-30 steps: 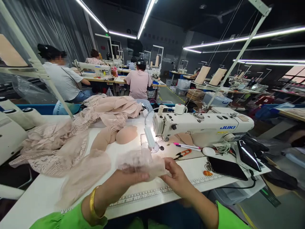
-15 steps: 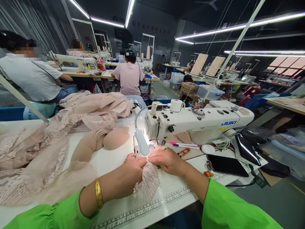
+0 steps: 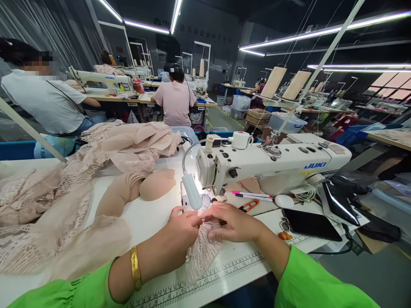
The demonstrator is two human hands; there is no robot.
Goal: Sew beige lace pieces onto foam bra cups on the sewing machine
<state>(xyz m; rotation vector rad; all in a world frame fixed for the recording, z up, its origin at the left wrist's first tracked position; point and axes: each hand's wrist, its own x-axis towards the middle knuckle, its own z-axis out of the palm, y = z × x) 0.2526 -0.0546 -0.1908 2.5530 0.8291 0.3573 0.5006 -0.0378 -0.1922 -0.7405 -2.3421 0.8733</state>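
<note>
Pale pink lace hangs from between my hands toward the ruler marks at the table's front edge. My left hand has its fingers closed on the lace's left side, just below the lamp head. Against the right side of the lace rests my right hand, its thumb apart from the fingers; a small dark object shows between them. Both hands are in front of the needle area of a white sewing machine. A lit lamp hides part of that area.
Beige cup pieces and a heap of lace fabric lie at left. Right of the machine's needle area are pens, orange-handled snips and a black phone. People sit at other machines beyond.
My right hand has turned flatter, its thumb now spread over the lace. The lace has shifted slightly right. The view has moved a little, and a small dark object now shows at my right fingers.
</note>
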